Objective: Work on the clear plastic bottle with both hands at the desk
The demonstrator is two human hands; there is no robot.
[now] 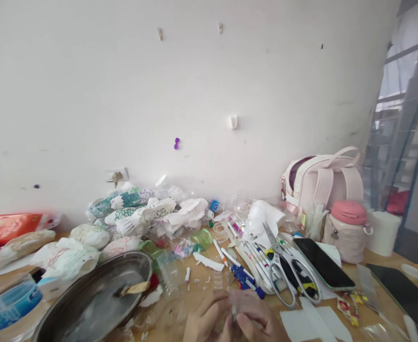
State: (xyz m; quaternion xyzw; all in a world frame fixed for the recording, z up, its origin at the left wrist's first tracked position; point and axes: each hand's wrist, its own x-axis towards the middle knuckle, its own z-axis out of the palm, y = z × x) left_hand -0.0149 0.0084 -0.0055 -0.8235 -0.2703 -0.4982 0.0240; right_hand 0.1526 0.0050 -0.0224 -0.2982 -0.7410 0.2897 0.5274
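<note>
A crumpled piece of clear plastic (239, 304), thin and glossy, sits at the bottom edge of the view, pinched between two bare hands over a cluttered wooden table (379, 285). The left hand (205, 320) comes up from below with knuckles toward the camera, its fingers curled together against the plastic; the right hand (260, 323) meets it from the other side, fingers bent and closed on the same piece. Both are cut off by the frame's lower edge, so the exact grip is partly hidden. Just beyond the hands lies a blue glue gun (246, 280), and beside it a large pair of steel scissors (282, 270) with looped handles rests across a row of white marker pens (256, 256). A dark smartphone (322, 263) lies flat to the right, near a pink bottle pouch (347, 230) and a pale pink backpack (322, 178). To the left, a dull oval metal pan (95, 299) lies before a heap of scribbled white plastic scraps (137, 213).
</note>
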